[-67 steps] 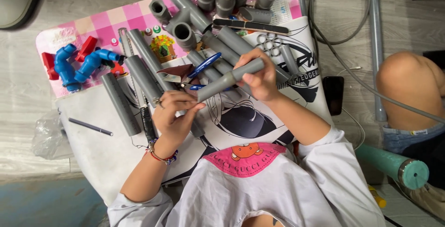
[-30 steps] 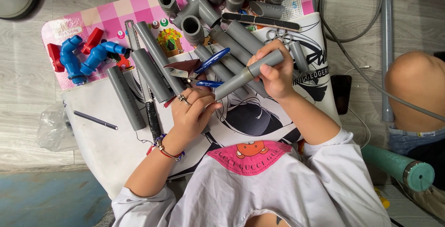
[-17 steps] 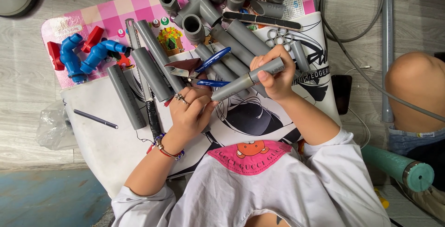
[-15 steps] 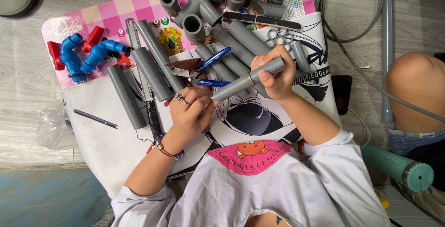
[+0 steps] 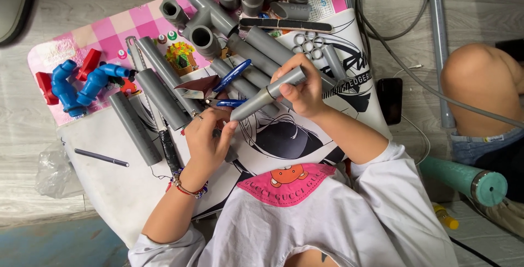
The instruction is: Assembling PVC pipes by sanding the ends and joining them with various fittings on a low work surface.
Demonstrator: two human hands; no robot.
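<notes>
Two hands work a grey pipe piece above a cluttered mat.

The right hand point(image 5: 305, 90) closes its grip around the grey pipe piece point(image 5: 267, 93), held slanting just below the blue-handled cutter point(image 5: 229, 77). The left hand point(image 5: 210, 141) touches the pipe's lower end, fingers curled; whether they clasp anything cannot be told.

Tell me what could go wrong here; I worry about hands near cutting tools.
The left hand touches the low end of the grey pipe held by the right hand. Blue-handled pliers lie open just beside those fingers, so a slip might nick them. Loose pipes crowd the board and could roll off.
</notes>
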